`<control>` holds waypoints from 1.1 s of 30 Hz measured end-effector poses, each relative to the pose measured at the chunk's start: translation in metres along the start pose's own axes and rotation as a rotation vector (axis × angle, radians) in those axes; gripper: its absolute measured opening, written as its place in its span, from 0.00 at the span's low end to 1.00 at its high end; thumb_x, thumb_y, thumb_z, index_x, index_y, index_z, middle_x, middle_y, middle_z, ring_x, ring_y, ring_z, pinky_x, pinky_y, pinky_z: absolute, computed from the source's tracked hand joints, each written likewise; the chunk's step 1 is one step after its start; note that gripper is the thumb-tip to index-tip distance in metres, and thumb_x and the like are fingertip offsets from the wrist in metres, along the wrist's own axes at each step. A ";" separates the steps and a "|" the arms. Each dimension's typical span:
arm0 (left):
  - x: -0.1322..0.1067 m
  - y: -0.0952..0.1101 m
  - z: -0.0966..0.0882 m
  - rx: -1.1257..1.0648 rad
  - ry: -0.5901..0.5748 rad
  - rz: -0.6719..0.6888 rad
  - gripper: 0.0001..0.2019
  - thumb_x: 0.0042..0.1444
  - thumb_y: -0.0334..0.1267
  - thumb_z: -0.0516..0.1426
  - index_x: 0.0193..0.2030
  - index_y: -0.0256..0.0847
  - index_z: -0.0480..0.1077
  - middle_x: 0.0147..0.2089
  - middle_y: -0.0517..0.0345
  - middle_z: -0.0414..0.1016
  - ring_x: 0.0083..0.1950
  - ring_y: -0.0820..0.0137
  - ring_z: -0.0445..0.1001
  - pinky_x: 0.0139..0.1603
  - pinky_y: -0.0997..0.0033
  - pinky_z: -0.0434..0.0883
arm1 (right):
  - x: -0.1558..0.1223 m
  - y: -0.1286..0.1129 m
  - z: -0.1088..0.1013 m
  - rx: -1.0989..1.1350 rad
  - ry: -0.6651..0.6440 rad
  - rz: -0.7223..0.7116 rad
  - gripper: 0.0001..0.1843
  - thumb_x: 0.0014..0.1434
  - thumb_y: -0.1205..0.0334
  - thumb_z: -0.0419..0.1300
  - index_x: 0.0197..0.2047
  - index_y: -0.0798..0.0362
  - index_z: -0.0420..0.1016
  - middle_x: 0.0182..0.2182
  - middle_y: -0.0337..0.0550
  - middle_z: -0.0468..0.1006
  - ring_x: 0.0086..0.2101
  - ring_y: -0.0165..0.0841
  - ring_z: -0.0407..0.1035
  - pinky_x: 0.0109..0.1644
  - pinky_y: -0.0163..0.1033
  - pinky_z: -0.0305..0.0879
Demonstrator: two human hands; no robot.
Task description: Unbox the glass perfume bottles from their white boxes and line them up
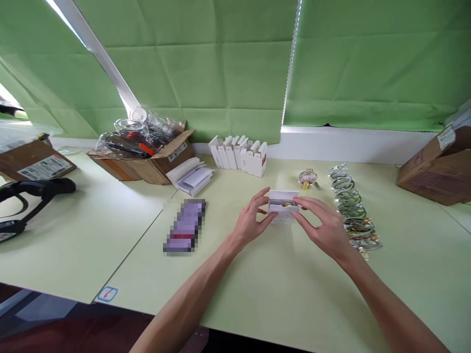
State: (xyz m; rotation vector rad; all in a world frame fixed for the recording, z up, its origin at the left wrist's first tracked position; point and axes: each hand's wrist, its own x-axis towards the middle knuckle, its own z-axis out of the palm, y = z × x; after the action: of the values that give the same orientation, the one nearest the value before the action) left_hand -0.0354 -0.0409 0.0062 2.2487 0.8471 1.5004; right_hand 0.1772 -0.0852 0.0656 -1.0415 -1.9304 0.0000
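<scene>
Between my hands, just over the table, a small white carton (283,208) is held with its end flaps open toward me. Something small and yellowish shows inside it, too small to name. My left hand (253,215) pinches the carton's left side between thumb and fingers. On the opposite side, my right hand (324,223) grips it the same way. Right of my right hand runs a row of clear-bagged coiled items (349,203), some with gold-coloured parts. Beyond the carton lies one more bagged item (307,177) with yellow pieces.
Several white cartons (239,154) stand at the back, beside a stack of folded papers (191,177). Left of these is a cardboard box (147,164) of plastic-wrapped things. A blurred purple object (185,225) lies left. Another cardboard box (434,169) sits right; a black strapped device (33,196) far left.
</scene>
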 end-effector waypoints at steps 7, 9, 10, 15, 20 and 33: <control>0.000 0.001 -0.002 0.055 -0.018 -0.002 0.18 0.64 0.37 0.59 0.58 0.46 0.61 0.67 0.43 0.66 0.65 0.60 0.71 0.41 0.69 0.83 | -0.006 0.005 0.004 0.035 -0.024 -0.001 0.14 0.65 0.65 0.60 0.53 0.48 0.77 0.50 0.46 0.81 0.51 0.39 0.75 0.55 0.48 0.74; 0.000 0.002 -0.002 0.072 -0.020 0.006 0.17 0.64 0.37 0.59 0.58 0.46 0.63 0.67 0.44 0.66 0.63 0.60 0.73 0.42 0.70 0.83 | -0.006 0.005 0.004 0.042 -0.011 -0.020 0.14 0.65 0.66 0.61 0.53 0.48 0.77 0.48 0.45 0.82 0.49 0.38 0.76 0.54 0.47 0.74; 0.000 0.002 -0.002 0.082 -0.021 0.012 0.16 0.64 0.37 0.59 0.58 0.45 0.64 0.66 0.44 0.67 0.62 0.60 0.73 0.42 0.70 0.83 | -0.006 0.005 0.004 0.048 -0.003 -0.033 0.13 0.64 0.67 0.61 0.52 0.48 0.77 0.47 0.45 0.82 0.48 0.38 0.76 0.53 0.47 0.75; -0.001 0.002 -0.002 0.095 -0.016 0.026 0.13 0.64 0.36 0.59 0.54 0.44 0.69 0.63 0.45 0.70 0.60 0.61 0.75 0.42 0.69 0.83 | -0.004 0.006 0.007 0.040 0.022 -0.037 0.13 0.64 0.67 0.61 0.52 0.49 0.77 0.43 0.45 0.83 0.43 0.38 0.77 0.49 0.45 0.75; 0.002 0.005 -0.003 0.030 0.001 -0.015 0.09 0.66 0.38 0.56 0.50 0.41 0.71 0.56 0.45 0.75 0.59 0.62 0.75 0.42 0.69 0.81 | -0.003 0.003 0.012 0.022 0.043 0.053 0.12 0.67 0.68 0.57 0.50 0.50 0.76 0.43 0.44 0.83 0.44 0.36 0.77 0.48 0.43 0.75; 0.010 0.024 0.003 -0.153 0.116 -0.324 0.16 0.64 0.33 0.55 0.59 0.43 0.67 0.47 0.54 0.80 0.47 0.69 0.80 0.51 0.66 0.78 | -0.004 0.008 0.027 -0.007 0.106 0.136 0.12 0.67 0.67 0.53 0.42 0.50 0.78 0.48 0.51 0.79 0.48 0.39 0.75 0.48 0.46 0.76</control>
State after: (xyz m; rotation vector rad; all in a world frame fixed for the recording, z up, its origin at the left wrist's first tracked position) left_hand -0.0226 -0.0531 0.0248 1.8276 1.0353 1.4951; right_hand 0.1641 -0.0724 0.0436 -1.1535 -1.7629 0.0140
